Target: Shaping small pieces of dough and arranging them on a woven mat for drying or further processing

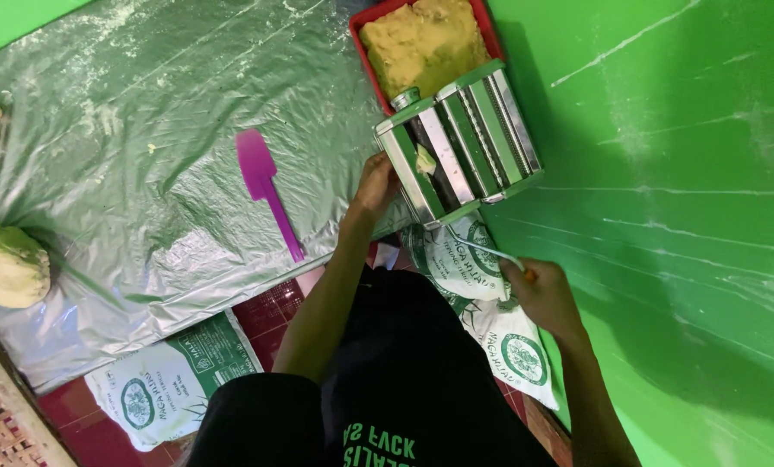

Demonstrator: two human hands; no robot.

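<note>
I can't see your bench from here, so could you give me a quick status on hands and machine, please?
Left hand at the roller machine, by a dough bit. Right hand gripping the crank handle. Red tray of dough behind; purple spatula lying apart.

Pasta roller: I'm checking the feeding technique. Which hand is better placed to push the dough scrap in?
Probably the left hand: it rests at the roller, right beside the dough scrap. The right hand is lower down, gripping the crank.
</note>
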